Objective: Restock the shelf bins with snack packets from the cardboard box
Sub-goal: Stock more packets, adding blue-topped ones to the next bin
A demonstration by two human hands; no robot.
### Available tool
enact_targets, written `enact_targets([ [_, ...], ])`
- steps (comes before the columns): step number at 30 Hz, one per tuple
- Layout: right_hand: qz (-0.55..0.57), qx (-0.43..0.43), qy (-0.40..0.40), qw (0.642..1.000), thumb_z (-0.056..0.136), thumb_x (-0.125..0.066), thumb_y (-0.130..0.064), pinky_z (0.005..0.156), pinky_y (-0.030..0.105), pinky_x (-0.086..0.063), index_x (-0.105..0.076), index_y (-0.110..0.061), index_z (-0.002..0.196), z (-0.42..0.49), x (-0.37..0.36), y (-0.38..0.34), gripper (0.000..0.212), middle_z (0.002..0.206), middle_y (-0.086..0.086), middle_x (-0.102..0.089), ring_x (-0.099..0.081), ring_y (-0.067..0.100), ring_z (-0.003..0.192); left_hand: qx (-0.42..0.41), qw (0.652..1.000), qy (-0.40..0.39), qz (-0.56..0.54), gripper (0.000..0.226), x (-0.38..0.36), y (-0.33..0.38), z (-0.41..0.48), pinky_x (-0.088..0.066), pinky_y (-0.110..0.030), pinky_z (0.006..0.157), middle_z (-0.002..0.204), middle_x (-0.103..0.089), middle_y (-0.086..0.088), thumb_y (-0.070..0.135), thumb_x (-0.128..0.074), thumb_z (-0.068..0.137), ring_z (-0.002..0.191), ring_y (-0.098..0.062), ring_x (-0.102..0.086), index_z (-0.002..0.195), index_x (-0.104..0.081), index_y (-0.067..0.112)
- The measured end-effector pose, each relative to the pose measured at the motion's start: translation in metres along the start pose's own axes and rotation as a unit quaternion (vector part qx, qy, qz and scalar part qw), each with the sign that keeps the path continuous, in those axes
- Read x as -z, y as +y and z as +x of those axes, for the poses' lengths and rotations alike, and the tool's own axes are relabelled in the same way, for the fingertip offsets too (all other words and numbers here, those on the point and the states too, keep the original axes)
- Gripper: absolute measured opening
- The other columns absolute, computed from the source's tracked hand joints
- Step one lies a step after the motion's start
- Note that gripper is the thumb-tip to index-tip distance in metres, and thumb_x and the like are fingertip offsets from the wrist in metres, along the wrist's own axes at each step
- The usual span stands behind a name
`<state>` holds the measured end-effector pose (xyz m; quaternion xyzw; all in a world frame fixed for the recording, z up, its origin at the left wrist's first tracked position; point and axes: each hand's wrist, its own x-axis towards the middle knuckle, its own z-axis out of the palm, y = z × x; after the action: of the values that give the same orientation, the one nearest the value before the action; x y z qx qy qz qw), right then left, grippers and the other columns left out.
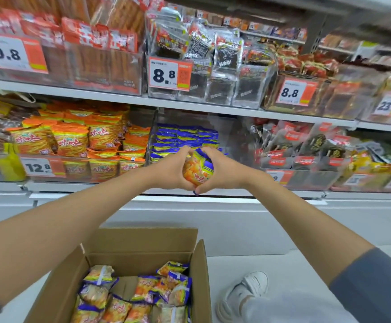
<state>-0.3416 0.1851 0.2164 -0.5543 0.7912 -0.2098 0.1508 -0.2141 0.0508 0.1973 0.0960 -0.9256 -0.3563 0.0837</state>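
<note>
**Both Hands Carry a Bundle of Snacks to the Blue-Packet Bin**

To the left of the clear blue-packet bin [229,136] on the lower shelf, orange snack packets [73,141] stand heaped above a "12.8" price tag [38,167]. Directly in front of the bin, the person's left hand [171,169] curls round one side of a bundle of yellow, orange and blue snack packets [198,170]. The right hand [222,171] curls round the other side. The bundle is squeezed between both palms, with the thumbs meeting under it. How many packets it holds cannot be told. To the right of the bin, dark packets with red labels [306,145] fill the neighbouring compartment.

Well below the bin sits the open cardboard box [143,243], and matching packets [143,292] lie loose across its floor. A white shoe [243,292] shows just to the right of it.

The step in hand appears to be setting this bundle into the bin, and much stock remains in the box. To do it well, the hands should lift the bundle over the bin's front wall before letting go. Both palms should keep pressing until the packets rest on the blue stacks already inside. The bundle is best set into the open room at the bin's right side. Letting go too soon risks slippery packets fanning out and dropping in front of the bin.
</note>
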Motion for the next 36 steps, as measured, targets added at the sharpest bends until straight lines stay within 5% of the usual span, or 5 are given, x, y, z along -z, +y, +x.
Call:
enact_targets([
  [12,-0.16,-0.001,0.253,0.954,0.063,-0.084,-0.039,0.08,0.038,-0.049,-0.053,-0.021,0.111,0.078,0.056,0.116,0.06,0.099,0.001,-0.059,-0.056,0.021,0.089,0.022,0.988,0.104,0.111,0.081,0.012,-0.08,0.133,-0.029,-0.038,0.116,0.159,-0.026,-0.001,0.036,-0.066,0.09,0.145,-0.02,-0.027,0.154,-0.019,0.02],
  [20,-0.325,-0.126,0.185,0.919,0.08,-0.067,-0.056,0.077,0.037,-0.05,-0.049,-0.013,0.122,0.157,0.057,0.158,0.063,0.112,0.015,-0.064,-0.061,0.036,0.102,0.052,0.97,0.035,0.233,0.09,-0.004,-0.105,0.265,-0.023,-0.045,0.114,0.161,-0.02,-0.004,0.075,-0.044,0.083,0.147,-0.025,-0.022,0.153,-0.021,0.023],
  [29,-0.341,-0.137,-0.012,0.93,0.084,-0.06,-0.044,0.071,0.031,-0.04,-0.057,-0.018,0.072,0.218,0.068,0.148,0.028,0.075,0.003,-0.053,-0.052,0.024,0.079,0.065,0.947,-0.043,0.31,0.105,-0.009,-0.128,0.276,-0.006,-0.049,0.118,0.164,-0.002,0.0,0.089,-0.029,0.074,0.15,-0.019,0.002,0.155,-0.005,0.027],
  [32,-0.355,-0.182,0.015,0.917,0.081,-0.071,-0.03,0.082,0.032,-0.038,-0.059,-0.012,0.115,0.235,0.074,0.161,0.04,0.106,0.012,-0.058,-0.056,0.027,0.102,0.078,0.943,-0.053,0.318,0.106,-0.01,-0.128,0.276,-0.004,-0.05,0.117,0.164,-0.001,0.001,0.09,-0.026,0.074,0.15,-0.019,0.005,0.156,-0.007,0.027],
  [36,-0.379,-0.198,0.022,0.903,0.08,-0.069,-0.024,0.082,0.035,-0.054,-0.055,-0.014,0.095,0.256,0.07,0.176,0.022,0.109,0.005,-0.064,-0.061,0.025,0.094,0.09,0.944,-0.065,0.31,0.105,-0.009,-0.127,0.275,0.002,-0.055,0.118,0.164,0.004,0.0,0.09,-0.025,0.074,0.15,-0.019,0.011,0.156,-0.007,0.027],
])
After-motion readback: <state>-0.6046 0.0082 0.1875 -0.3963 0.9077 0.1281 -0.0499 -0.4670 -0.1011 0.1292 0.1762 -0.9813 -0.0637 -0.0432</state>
